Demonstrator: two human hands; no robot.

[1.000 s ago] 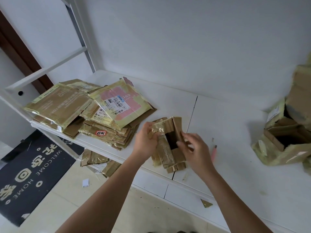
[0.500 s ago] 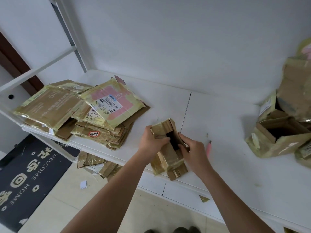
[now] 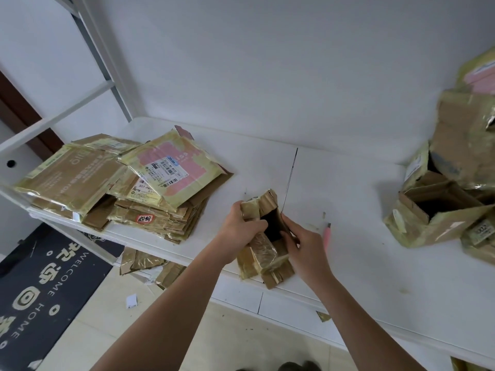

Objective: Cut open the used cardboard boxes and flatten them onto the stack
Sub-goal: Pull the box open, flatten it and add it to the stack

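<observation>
Glossy-taped cardboard box [image 3: 263,253], matt table [image 3: 361,199]

Doormat [image 3: 40,295], floor lower left: white lettering "WELCOME HOME", beside large stylised characters, not legible.
Flattened stack [image 3: 150,210], red-edged oval sticker [image 3: 145,218] on front edge: two handwritten characters, not legible.
White shipping label [image 3: 146,189] mid-stack: "507-P80…", remainder covered; barcode above.
Top pink-and-yellow flattened box [image 3: 171,167]: white shipping label with barcodes, small print unreadable; faint "…ISS" on pink panel.
Left flattened box [image 3: 67,178]: pale printed lines, too faint to read.
</observation>
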